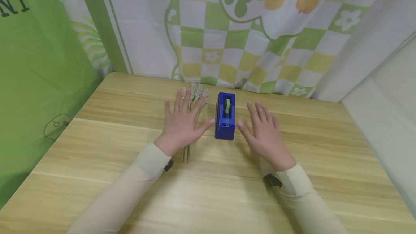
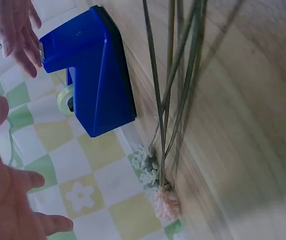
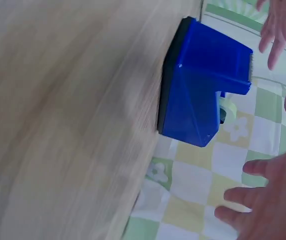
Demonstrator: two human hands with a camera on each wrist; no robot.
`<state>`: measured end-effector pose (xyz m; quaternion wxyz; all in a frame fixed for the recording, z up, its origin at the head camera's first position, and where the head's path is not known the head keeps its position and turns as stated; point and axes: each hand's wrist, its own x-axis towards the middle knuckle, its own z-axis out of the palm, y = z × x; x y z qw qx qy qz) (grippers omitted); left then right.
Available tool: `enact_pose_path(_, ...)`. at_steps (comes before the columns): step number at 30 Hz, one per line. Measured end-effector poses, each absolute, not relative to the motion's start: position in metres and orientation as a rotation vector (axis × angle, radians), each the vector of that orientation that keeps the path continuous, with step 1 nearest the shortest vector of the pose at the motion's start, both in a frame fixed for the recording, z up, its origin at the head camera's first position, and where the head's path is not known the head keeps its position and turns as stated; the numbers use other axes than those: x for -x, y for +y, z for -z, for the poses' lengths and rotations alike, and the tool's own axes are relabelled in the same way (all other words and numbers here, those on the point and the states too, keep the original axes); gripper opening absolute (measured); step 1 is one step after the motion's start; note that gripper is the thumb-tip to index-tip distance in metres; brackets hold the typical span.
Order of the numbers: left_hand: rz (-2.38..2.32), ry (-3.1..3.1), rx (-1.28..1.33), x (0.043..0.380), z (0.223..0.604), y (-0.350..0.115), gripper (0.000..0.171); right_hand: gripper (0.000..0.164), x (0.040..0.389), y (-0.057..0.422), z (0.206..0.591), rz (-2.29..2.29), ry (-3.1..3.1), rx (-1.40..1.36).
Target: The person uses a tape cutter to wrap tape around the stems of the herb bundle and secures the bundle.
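A blue tape dispenser [image 1: 225, 116] with a roll of pale tape [image 2: 65, 99] stands on the table between my hands. My left hand [image 1: 182, 124] is spread above a small bunch of stemmed flowers [image 1: 196, 92], its thumb pointing toward the dispenser. In the left wrist view the thin stems [image 2: 170, 75] lie on the wood and end in a pink flower head [image 2: 166, 204] and grey-green ones. On the dispenser's other side, my right hand [image 1: 268, 136] hovers with spread fingers and holds nothing. The right wrist view shows the dispenser [image 3: 198, 80] from its side.
The wooden table [image 1: 208, 198] ends at a checked curtain [image 1: 227, 39] with flowers along the back. Green cloth [image 1: 39, 64] hangs at the left, with a thin dark wire [image 1: 53, 127] near the table edge. A pale wall [image 1: 386, 93] borders the right side.
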<state>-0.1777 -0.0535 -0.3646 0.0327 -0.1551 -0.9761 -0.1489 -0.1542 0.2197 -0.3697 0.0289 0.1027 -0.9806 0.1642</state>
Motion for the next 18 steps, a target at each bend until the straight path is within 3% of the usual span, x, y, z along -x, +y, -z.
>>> enact_pose_path(3, 0.566, -2.918, 0.526, 0.18, 0.363, -0.053, 0.08, 0.074, 0.156, 0.219, 0.367, -0.712, -2.927, -0.345)
enact_pose_path(10, 1.059, -2.707, 0.678, 0.194, 0.363, -0.045, 0.051, 0.029, 0.165, 0.21, 0.362, -1.121, -2.804, -0.392)
enact_pose_path(14, 1.333, -2.643, 0.738, 0.207, 0.369, -0.034, 0.036, 0.023, 0.173, 0.205, 0.364, -1.261, -2.832, -0.364)
enact_pose_path(18, 1.445, -2.659, 0.714, 0.22, 0.377, -0.02, 0.035, 0.024, 0.179, 0.202, 0.369, -1.377, -2.863, -0.323)
